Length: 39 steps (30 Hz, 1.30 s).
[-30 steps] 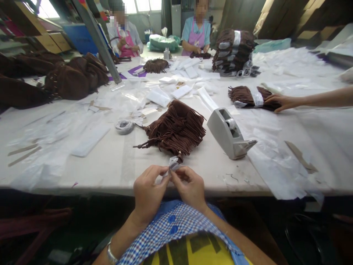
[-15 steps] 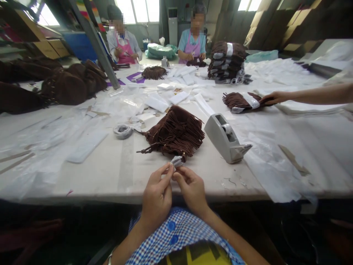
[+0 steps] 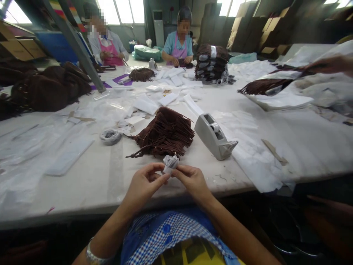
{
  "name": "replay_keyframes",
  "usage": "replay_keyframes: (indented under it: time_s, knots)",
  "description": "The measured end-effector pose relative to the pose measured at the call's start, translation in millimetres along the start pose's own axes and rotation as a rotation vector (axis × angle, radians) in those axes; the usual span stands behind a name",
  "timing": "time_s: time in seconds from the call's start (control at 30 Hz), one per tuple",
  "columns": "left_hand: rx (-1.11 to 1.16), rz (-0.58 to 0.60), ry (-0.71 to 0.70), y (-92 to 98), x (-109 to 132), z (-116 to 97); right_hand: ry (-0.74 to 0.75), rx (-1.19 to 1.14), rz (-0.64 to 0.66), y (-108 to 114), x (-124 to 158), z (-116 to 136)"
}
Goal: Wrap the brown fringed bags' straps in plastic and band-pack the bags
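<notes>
Wrap (image 3: 171, 164), pale and crumpled: held it low in front of the body, at the near side of the counter (image 3: 88, 191), just below the near edge of the bag (image 3: 165, 134). Pinched it from both sides, with the fingers of the left hand (image 3: 145, 182) and those of the right hand (image 3: 196, 181) clamped on it, thumbs nearest. Could not make out any fingertips behind it. Wore a silvery band (image 3: 91, 254) on the left wrist and a blue-checked garment (image 3: 154, 237). Had the bag, brown and fringed, lying straight ahead on the counter, with a knotted cord end trailing left. Had a grey tape dispenser (image 3: 212, 136) just right of the bag and a wrapped coil (image 3: 110, 137) near its left side. Saw a flat white packet (image 3: 70, 156) farther left, and a strip of card (image 3: 274, 151) beside white sheets (image 3: 253, 162) to the right. Saw a brown heap (image 3: 51, 88) at far left, near a slanting post (image 3: 75, 48), and a tall banded stack (image 3: 212, 64) across the counter. Saw, at far right, another person's hand (image 3: 331, 65), blurred, on a fringed bundle (image 3: 266, 86). Faced two co-workers beyond, one in a pink apron (image 3: 109, 51), one in a purple apron (image 3: 180, 53).
</notes>
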<state>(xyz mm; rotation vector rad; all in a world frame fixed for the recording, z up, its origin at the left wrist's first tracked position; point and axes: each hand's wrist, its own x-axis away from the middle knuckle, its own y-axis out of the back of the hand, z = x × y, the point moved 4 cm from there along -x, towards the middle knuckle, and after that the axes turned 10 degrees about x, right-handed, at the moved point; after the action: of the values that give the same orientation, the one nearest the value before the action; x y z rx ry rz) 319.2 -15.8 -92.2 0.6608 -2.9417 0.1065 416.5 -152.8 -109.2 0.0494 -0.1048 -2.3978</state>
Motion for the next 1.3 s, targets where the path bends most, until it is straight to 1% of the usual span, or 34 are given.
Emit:
replay_keyframes:
  time_s: [0.1, 0.17, 0.23, 0.27, 0.3, 0.33, 0.37, 0.4, 0.43, 0.47, 0.53, 0.57, 0.63, 0.67, 0.73, 0.8, 0.87, 0.93, 1.0, 1.07, 1.1, 1.2, 1.3]
  knots:
    - [0.068, -0.018, 0.005, -3.8, -6, 8, 0.103, 0.129, -0.047, 2, -3, 2]
    - [0.119, -0.062, 0.003, -5.9, -9, 14, 0.193, 0.274, -0.103, 4, -3, 7]
    - [0.175, -0.11, 0.023, -7.0, -12, 20, 0.278, 0.418, -0.146, 12, -3, 17]
    - [0.198, -0.13, 0.042, -7.0, -13, 24, 0.318, 0.479, -0.17, 20, -4, 23]
    - [0.215, -0.147, 0.064, -6.5, -14, 27, 0.356, 0.536, -0.214, 32, -4, 29]
    - [0.227, -0.158, 0.085, -5.9, -15, 31, 0.388, 0.594, -0.285, 48, -5, 35]
    - [0.238, -0.159, 0.099, -5.1, -16, 34, 0.413, 0.662, -0.376, 67, -5, 41]
    - [0.248, -0.154, 0.106, -4.4, -17, 37, 0.422, 0.752, -0.499, 90, -5, 45]
    - [0.256, -0.144, 0.106, -3.7, -18, 39, 0.407, 0.846, -0.608, 115, -6, 47]
    - [0.261, -0.13, 0.106, -3.2, -18, 42, 0.38, 0.93, -0.674, 138, -8, 47]
    - [0.263, -0.108, 0.111, -2.8, -19, 46, 0.262, 1.033, -0.705, 180, -16, 41]
    - [0.263, -0.105, 0.119, -2.6, -19, 48, 0.171, 1.029, -0.651, 196, -22, 34]
    - [0.269, -0.104, 0.133, -2.6, -20, 53, 0.014, 0.895, -0.51, 218, -32, 22]
    - [0.276, -0.103, 0.138, -2.7, -21, 55, -0.039, 0.791, -0.448, 224, -36, 17]
    - [0.282, -0.097, 0.144, -3.0, -23, 58, -0.102, 0.58, -0.367, 226, -41, 14]
    - [0.278, -0.093, 0.141, -2.9, -24, 59, -0.144, 0.427, -0.317, 223, -44, 16]
    - [0.265, -0.092, 0.134, -2.4, -25, 59, -0.172, 0.324, -0.281, 218, -43, 20]
    - [0.256, -0.095, 0.129, -1.7, -25, 56, -0.156, 0.23, -0.306, 215, -40, 28]
    - [0.26, -0.097, 0.134, -1.4, -24, 53, -0.108, 0.167, -0.383, 216, -32, 37]
    - [0.27, -0.104, 0.14, -1.4, -23, 51, -0.093, 0.157, -0.46, 217, -20, 44]
    - [0.275, -0.11, 0.144, -1.3, -23, 50, -0.114, 0.163, -0.476, 217, -13, 45]
    - [0.294, -0.12, 0.169, -0.9, -22, 50, -0.237, 0.134, -0.48, 215, 4, 34]
    - [0.303, -0.123, 0.207, 0.5, -21, 51, -0.316, 0.055, -0.51, 213, 13, 10]
